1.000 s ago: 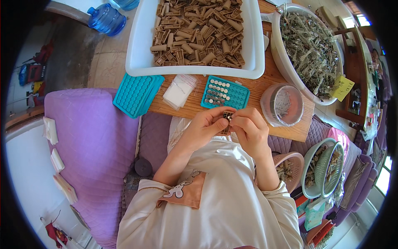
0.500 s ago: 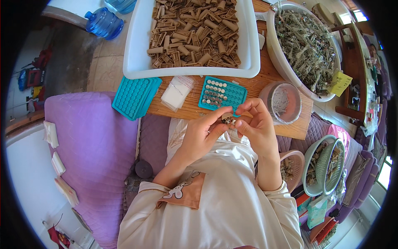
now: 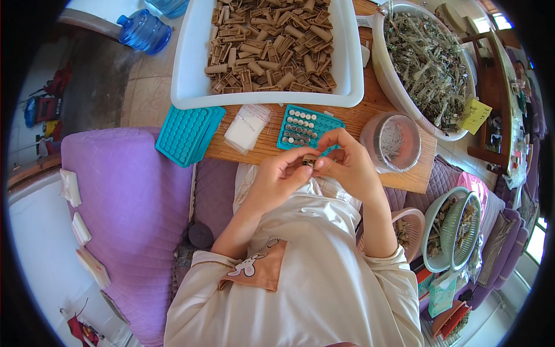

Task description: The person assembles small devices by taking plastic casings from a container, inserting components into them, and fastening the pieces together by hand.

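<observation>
Head view: we see left hand (image 3: 276, 176) and right hand (image 3: 347, 165) pinching one small brown roll (image 3: 309, 163) above the teal slotted tray (image 3: 305, 128); loosened pinch risks dropping it lapward.

Yellow paper label (image 3: 476, 115) (angled), beside grey basin (image 3: 386, 69)

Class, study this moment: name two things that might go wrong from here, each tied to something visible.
The small piece, pinched between left hand and right hand, sits over the lap and might drop there. The teal tray stack overhangs the wooden board's edge and may tip off.
</observation>
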A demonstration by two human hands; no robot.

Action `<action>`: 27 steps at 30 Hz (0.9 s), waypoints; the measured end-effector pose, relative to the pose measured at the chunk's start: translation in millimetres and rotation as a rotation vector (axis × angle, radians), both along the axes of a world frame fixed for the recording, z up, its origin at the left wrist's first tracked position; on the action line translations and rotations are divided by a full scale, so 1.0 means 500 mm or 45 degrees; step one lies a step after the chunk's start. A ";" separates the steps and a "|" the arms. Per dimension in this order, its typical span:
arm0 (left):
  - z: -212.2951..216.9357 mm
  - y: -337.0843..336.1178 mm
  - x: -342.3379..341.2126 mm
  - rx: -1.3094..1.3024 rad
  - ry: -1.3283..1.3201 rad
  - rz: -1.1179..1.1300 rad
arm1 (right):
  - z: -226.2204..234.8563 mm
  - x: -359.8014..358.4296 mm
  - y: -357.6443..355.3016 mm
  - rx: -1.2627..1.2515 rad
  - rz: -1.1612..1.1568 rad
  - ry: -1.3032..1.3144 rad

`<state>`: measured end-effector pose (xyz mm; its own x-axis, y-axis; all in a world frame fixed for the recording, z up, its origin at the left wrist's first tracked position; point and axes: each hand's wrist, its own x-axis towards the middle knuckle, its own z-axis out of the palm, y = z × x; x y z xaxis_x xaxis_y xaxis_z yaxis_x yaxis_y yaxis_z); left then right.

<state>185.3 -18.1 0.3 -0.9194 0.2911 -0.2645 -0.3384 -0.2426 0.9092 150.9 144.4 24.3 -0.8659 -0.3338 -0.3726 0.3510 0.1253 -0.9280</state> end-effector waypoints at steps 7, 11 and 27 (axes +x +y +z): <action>-0.015 -0.031 -0.002 0.110 -0.123 0.071 | -0.117 -0.029 0.010 0.544 -0.197 0.489; -0.020 -0.034 0.000 0.157 -0.178 0.095 | -0.155 -0.016 -0.016 0.804 -0.153 0.831; -0.022 -0.044 -0.005 0.233 -0.213 0.104 | -0.160 -0.016 -0.025 0.866 -0.015 1.016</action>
<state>182.8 -39.9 -10.6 -0.8898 0.2747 -0.3645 -0.4527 -0.4304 0.7809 142.8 132.1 -55.5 -0.9448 -0.2579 0.2019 -0.3271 0.7079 -0.6261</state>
